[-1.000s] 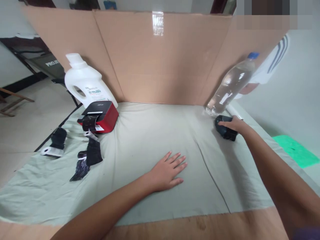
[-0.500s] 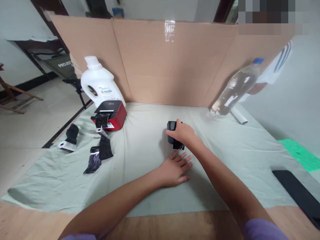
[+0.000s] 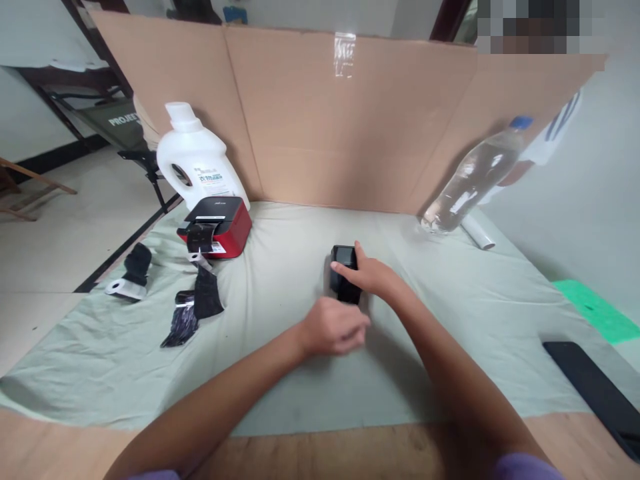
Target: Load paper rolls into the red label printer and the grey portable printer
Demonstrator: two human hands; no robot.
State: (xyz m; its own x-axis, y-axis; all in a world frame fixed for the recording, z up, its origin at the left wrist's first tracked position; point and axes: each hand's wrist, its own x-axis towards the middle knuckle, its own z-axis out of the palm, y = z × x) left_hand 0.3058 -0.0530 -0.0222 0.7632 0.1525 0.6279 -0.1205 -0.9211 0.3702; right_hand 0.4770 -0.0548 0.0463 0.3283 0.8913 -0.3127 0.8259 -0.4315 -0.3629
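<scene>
Black device (image 3: 344, 287) in R hand (image 3: 374, 275), fingers clamped round; L hand (image 3: 333, 327) (blurred) curled nearby, hold unclear.

And there at the back stands the cardboard panel (image 3: 360, 133), clear tape (image 3: 345, 55) on its top edge! On the left, a white detergent jug (image 3: 203, 167), and right in front, a red-and-black label printer (image 3: 235, 233) with black film (image 3: 200, 239) curling from its front. Over on the right, a clear plastic bottle (image 3: 477, 170), blue cap on top, a white tube (image 3: 479, 231) beside its base! Near the right edge, a black phone-like slab (image 3: 595, 393); beyond the cloth (image 3: 280, 267), something bright green (image 3: 595, 310).
</scene>
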